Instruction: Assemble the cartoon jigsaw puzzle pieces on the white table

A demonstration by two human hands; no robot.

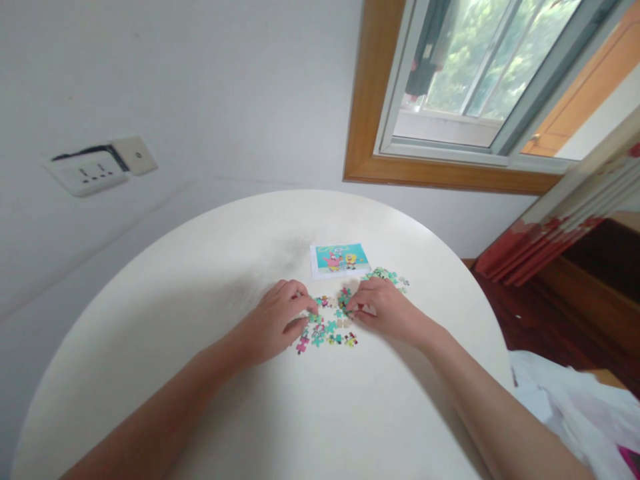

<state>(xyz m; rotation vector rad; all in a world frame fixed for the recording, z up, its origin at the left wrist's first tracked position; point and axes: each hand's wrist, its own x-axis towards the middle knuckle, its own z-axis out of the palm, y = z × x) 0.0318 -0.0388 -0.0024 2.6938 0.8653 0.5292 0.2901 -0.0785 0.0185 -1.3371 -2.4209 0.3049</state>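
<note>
Small jigsaw puzzle pieces (331, 327), mostly teal with some pink and yellow, lie loosely spread between my two hands on a round white table (320, 413). My left hand (280, 317) rests at the left side of the spread, its thumb and index finger apart and touching or just above the pieces there. At the right side, my right hand (383, 303) has thumb and index finger closed together at a puzzle piece, mostly hidden by the fingertips. Behind the hands lies a picture card (340, 260) with a pink and a yellow cartoon figure.
A second heap of puzzle pieces (384, 273) sits beyond my right hand, partly hidden by it. The table meets a white wall with a socket (90, 173) on the left. A wood-framed window (370, 172), a red-and-white curtain (540, 233) and white plastic bags (565, 400) are on the right.
</note>
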